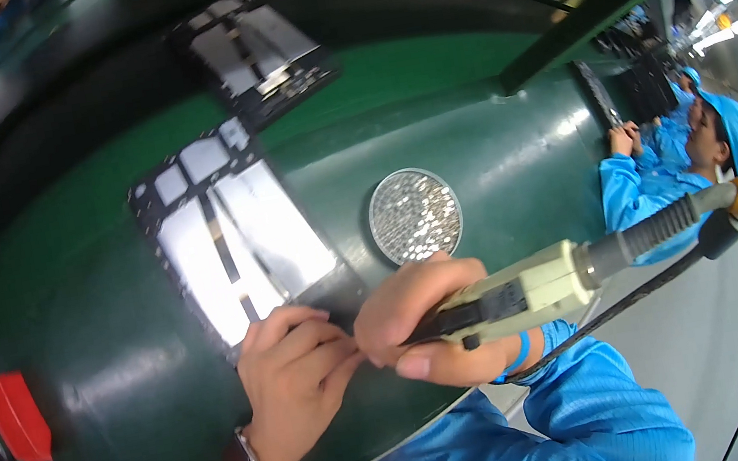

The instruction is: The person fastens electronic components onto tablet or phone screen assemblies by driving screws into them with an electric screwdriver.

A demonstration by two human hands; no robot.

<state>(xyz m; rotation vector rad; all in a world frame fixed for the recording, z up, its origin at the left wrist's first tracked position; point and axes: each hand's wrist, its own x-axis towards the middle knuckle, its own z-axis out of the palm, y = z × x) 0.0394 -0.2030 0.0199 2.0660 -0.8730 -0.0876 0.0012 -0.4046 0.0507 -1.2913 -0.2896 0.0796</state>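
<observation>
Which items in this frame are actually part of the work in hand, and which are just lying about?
In use:
- electric screwdriver, gripped by the right hand
- near panel, steadied at its edge by the left hand
- round dish of screws, right beside the hands

Lying about:
- second panel farther up the green belt
- red button
- co-worker at another station

A cream electric screwdriver (532, 287) lies level, tip over a black-framed shiny panel (236, 242).

Bare belt right of panel (231, 243) — only screw dish (415, 214) intrudes
</observation>
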